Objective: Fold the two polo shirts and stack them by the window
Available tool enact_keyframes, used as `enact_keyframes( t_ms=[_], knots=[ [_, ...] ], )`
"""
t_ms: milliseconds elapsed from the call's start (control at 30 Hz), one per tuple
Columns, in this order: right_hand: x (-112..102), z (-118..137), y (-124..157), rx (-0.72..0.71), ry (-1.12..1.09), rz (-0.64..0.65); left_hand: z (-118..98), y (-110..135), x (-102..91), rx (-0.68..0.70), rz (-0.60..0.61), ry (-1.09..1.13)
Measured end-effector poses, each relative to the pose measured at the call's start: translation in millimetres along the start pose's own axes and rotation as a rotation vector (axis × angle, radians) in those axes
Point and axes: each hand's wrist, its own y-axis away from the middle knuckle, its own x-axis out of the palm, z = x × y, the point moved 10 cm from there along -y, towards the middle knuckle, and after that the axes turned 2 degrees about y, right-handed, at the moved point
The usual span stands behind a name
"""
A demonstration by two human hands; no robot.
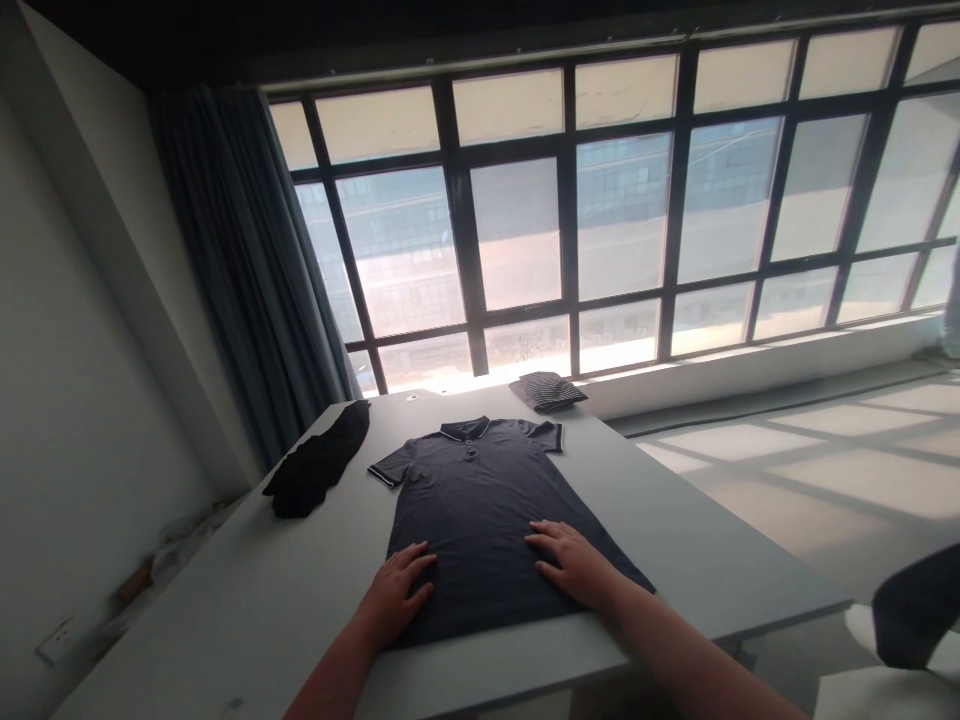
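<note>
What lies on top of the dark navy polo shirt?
The left hand and right hand lie flat on the polo shirt, near its hem; the white table beneath is hidden.

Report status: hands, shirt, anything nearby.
Open left hand and right hand flat on lower shirt. Shirt spread face up on table. Left, a black garment; past collar, a striped garment; neither touches shirt.

Unclear dark shape (916, 605), right edge

Table (697, 540): polo (480, 500), black garment (319, 465), striped garment (547, 389)
</note>
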Motion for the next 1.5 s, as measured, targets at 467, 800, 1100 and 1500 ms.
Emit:
enact_keyframes(
  t_ms=[467,800,1100,1500],
  knots=[
    [1,0,1,0.015,0.026,0.027,-4,1,-1.7,-0.01,0.01,-0.022],
    [11,-5,2,0.035,0.102,0.099,1,1,9.4,-0.013,0.05,-0.116],
    [27,-9,11,0.003,0.179,0.19,4,11,34.1,0.107,0.063,-0.3],
    [17,-3,31,0.111,0.197,0.215,-3,28,35.6,0.147,0.02,-0.34]
  ],
)
